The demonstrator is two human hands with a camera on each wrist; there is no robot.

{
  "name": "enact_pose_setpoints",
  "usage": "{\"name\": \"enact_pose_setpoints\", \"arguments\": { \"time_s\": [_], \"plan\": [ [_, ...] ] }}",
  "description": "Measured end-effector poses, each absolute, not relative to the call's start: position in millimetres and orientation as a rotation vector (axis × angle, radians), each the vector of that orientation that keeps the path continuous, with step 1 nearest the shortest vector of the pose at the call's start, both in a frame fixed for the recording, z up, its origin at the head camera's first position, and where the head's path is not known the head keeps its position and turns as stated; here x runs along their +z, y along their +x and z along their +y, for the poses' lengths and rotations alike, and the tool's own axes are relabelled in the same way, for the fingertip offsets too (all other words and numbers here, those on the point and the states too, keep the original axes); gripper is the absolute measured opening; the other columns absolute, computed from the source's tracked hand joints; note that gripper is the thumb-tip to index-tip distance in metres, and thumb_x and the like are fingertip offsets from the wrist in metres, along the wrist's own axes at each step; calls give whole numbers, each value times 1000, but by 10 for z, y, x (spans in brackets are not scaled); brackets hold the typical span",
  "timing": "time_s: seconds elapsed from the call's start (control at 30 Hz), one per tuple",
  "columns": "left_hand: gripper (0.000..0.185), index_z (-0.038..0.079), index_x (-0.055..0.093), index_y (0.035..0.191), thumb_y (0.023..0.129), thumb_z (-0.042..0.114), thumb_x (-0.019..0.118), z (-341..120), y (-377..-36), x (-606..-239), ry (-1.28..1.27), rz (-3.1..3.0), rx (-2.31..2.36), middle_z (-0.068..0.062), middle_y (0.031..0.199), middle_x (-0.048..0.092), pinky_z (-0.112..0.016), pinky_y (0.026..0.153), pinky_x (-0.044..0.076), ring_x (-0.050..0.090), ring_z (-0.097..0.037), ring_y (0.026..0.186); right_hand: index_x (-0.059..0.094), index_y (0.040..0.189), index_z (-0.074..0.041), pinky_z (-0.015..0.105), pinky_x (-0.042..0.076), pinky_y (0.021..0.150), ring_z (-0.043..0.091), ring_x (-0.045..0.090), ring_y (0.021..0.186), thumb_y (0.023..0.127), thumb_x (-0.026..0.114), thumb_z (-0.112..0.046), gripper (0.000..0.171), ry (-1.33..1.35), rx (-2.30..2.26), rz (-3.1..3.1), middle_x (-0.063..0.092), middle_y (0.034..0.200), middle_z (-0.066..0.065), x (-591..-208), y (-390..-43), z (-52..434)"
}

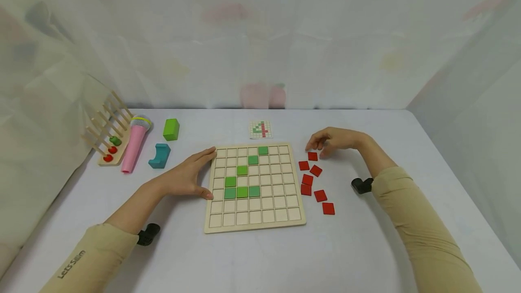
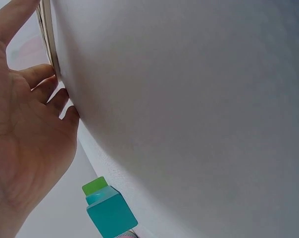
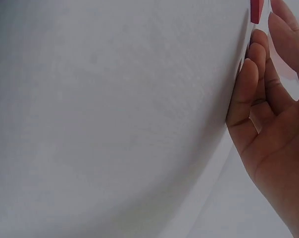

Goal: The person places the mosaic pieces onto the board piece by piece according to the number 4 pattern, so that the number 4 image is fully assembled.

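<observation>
A wooden grid board (image 1: 254, 227) lies in the middle of the table. Several green tiles (image 1: 242, 192) sit in its cells, forming a diagonal and a short row. My left hand (image 1: 199, 173) rests flat against the board's left edge (image 2: 46, 34), fingers straight and thumb at the lower side. Several red tiles (image 1: 320, 195) lie loose on the table right of the board. My right hand (image 1: 319, 146) hovers over the topmost red tile (image 1: 312, 156), fingers loosely curled with their tips at the table. That tile (image 3: 257, 11) shows edge-on beside the fingertips in the right wrist view.
A small pattern card (image 1: 261, 129) lies behind the board. At the left stand a wooden peg rack (image 1: 106, 125), a pink toy microphone (image 1: 134, 146), a green block (image 1: 171, 129) and a teal block (image 1: 160, 156). White curtains close in the table on three sides.
</observation>
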State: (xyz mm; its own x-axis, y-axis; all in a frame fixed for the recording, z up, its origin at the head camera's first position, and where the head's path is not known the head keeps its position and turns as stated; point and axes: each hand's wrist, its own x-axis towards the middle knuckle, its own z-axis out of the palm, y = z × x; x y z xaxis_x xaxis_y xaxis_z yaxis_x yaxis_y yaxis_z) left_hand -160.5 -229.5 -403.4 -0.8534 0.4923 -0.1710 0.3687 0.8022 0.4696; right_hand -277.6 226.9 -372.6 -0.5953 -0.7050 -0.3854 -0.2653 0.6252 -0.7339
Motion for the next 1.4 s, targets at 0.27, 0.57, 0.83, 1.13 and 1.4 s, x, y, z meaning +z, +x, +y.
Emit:
{"name": "enact_pose_setpoints", "arguments": {
  "time_s": [0.27, 0.57, 0.83, 1.13, 1.4],
  "plan": [
    [129, 4, 21, 157, 60, 57, 88, -2286, -1605, -4032, 656, 2700, 626, -13, 168, 13, -59, 122, 22, 16, -39, 154, 71, 118, -13, 33, 43, 90, 25, 48, 104, 83, 69, 1, 37, -816, -806, 2177, 62, 113, 10, -3744, -2743, 2244],
    [129, 4, 22, 157, 60, 58, 87, -2290, -1605, -4033, 656, 2705, 620, -13, 168, 13, -59, 122, 23, 16, -40, 154, 73, 114, -20, 33, 45, 92, 22, 50, 104, 82, 68, 2, 39, -840, -724, 2247, 61, 113, 7, -3774, -2726, 2218],
    [128, 4, 22, 157, 61, 57, 88, -2300, -1613, -4046, 670, 2707, 626, -12, 168, 13, -59, 122, 22, 16, -39, 154, 73, 106, -18, 34, 45, 90, 24, 50, 104, 82, 70, 0, 30, -796, -723, 2303, 59, 109, 9, -3773, -2676, 2196],
    [128, 4, 22, 157, 61, 58, 87, -2301, -1617, -4048, 675, 2708, 624, -13, 168, 13, -59, 122, 23, 17, -39, 154, 66, 92, -12, 30, 46, 79, 20, 54, 90, 77, 75, -3, 19, -705, -707, 2441, 62, 93, 6, -3771, -2649, 2167],
    [128, 4, 22, 157, 61, 56, 88, -2302, -1614, -4044, 674, 2705, 631, -12, 168, 13, -59, 122, 23, 17, -39, 154, 65, 85, -8, 29, 44, 72, 16, 55, 77, 85, 74, -11, 9, -679, -757, 2492, 70, 82, 6, -3723, -2679, 2160]
  ]
}}
